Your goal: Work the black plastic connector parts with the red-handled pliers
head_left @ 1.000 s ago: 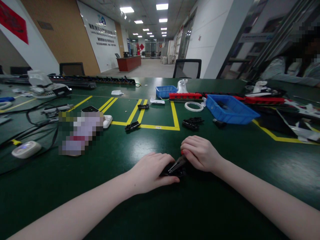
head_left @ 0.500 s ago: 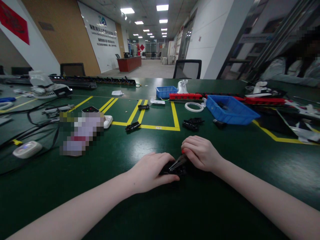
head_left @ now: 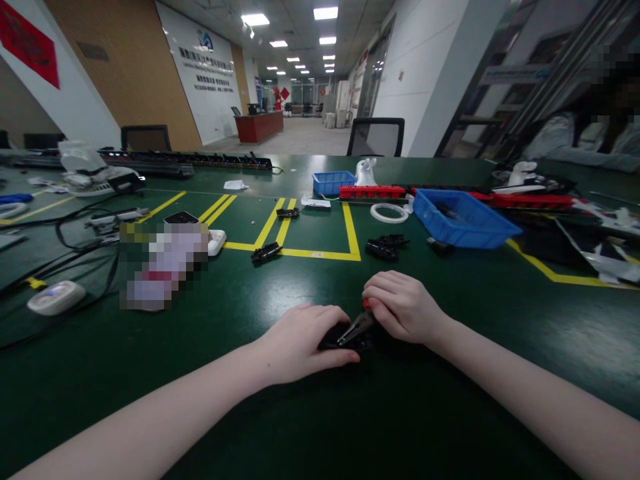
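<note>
Left hand (head_left: 306, 343) gripping black part (head_left: 357, 341) on green table (head_left: 240, 413), right hand (head_left: 403, 307) holding pliers (head_left: 359, 327) angled down to it, black clips (head_left: 383, 249) beyond, near blue bin (head_left: 463, 220).

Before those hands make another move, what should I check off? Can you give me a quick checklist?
1. Left hand holding the black part: ok.
2. Right hand gripping the dark tool: ok.
3. Left fingers well away from the tool's tip: not ok, they're close beside it.
4. Tip properly seated on the part: cannot tell, too dark and small.
5. Blue bin clear of both hands: ok.
</note>
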### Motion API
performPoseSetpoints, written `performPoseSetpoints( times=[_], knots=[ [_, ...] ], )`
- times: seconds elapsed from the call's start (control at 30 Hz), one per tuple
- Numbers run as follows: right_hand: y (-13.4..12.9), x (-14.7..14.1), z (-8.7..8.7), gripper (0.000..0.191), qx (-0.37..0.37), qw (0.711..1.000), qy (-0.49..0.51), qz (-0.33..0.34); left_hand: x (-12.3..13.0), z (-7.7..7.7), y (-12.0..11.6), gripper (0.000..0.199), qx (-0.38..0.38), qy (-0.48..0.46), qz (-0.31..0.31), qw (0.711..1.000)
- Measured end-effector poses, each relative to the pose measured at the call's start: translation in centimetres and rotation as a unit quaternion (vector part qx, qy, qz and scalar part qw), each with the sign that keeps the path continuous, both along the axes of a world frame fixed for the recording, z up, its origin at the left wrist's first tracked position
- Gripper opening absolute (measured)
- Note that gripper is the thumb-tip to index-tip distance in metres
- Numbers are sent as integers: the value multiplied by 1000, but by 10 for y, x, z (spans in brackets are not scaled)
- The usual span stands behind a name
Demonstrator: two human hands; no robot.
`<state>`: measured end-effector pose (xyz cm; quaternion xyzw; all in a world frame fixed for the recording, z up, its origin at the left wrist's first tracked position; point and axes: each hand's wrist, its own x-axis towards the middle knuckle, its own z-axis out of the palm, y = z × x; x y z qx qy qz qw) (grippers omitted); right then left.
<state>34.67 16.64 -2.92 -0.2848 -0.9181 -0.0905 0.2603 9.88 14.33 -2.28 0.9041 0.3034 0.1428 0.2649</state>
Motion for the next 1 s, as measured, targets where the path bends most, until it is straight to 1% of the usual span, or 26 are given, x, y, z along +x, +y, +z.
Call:
performPoseSetpoints(
  times=[0.2,0.37,0.6,0.83,1.0],
  knots=[
    [-1,0,0,25,9,1000,18,-3,0,0,0,31,-5,-6,5,1000],
    [0,1,-1,24,7,1000,27,-10,0,-1,1,31,9,-8,-2,1000],
    [0,1,-1,25,5,1000,24,0,-1,-3,0,33,11,-12,-5,1000],
    [0,1,-1,24,9,1000,23,10,0,-2,1,33,9,-9,6,1000],
    [1,1,-1,24,7,1000,22,11,0,-1,1,34,12,-12,2,1000]
  ],
)
